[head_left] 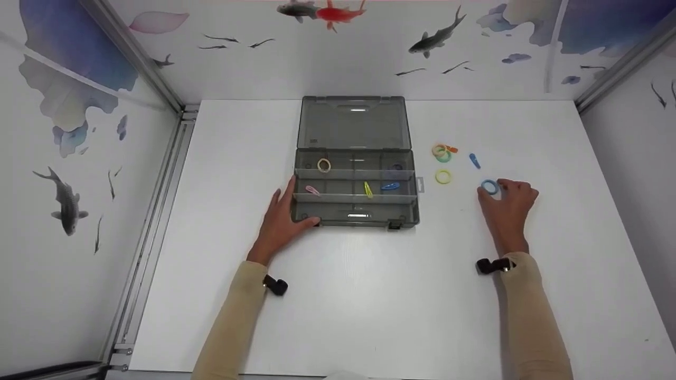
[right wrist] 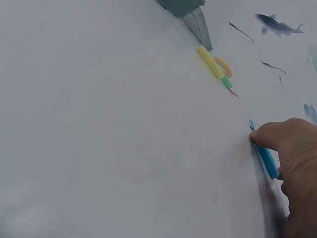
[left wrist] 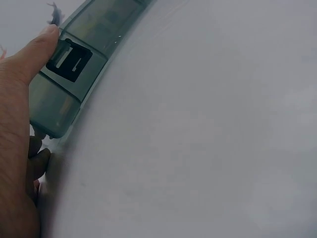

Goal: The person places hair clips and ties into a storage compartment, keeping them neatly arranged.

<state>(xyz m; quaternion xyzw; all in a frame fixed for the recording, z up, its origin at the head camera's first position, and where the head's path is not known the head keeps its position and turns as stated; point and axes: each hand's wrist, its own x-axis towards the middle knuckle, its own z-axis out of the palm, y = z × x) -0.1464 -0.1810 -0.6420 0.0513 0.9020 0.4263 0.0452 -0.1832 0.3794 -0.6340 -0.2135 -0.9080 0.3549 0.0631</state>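
Observation:
A grey see-through compartment box (head_left: 354,214) stands with its lid (head_left: 354,124) raised at the back. My left hand (head_left: 280,219) grips its front left corner, thumb on the front edge near a black latch (left wrist: 72,60), fingers along the left side. In the box lie a beige hair tie (head_left: 324,165), a dark hair tie (head_left: 397,168), a pink hair clip (head_left: 312,190), a yellow hair clip (head_left: 368,190) and a blue hair clip (head_left: 390,186). On the right, my right hand (head_left: 508,211) pinches a blue hair tie (head_left: 489,187) between thumb and fingers, low over the table.
Right of the box lie a yellow hair tie (head_left: 443,176), overlapping peach (head_left: 439,151) and green (head_left: 445,157) ones with an orange clip (head_left: 452,149), and another blue clip (head_left: 475,160). White panels with painted fish (head_left: 435,39) enclose the table (head_left: 412,306) at back and sides.

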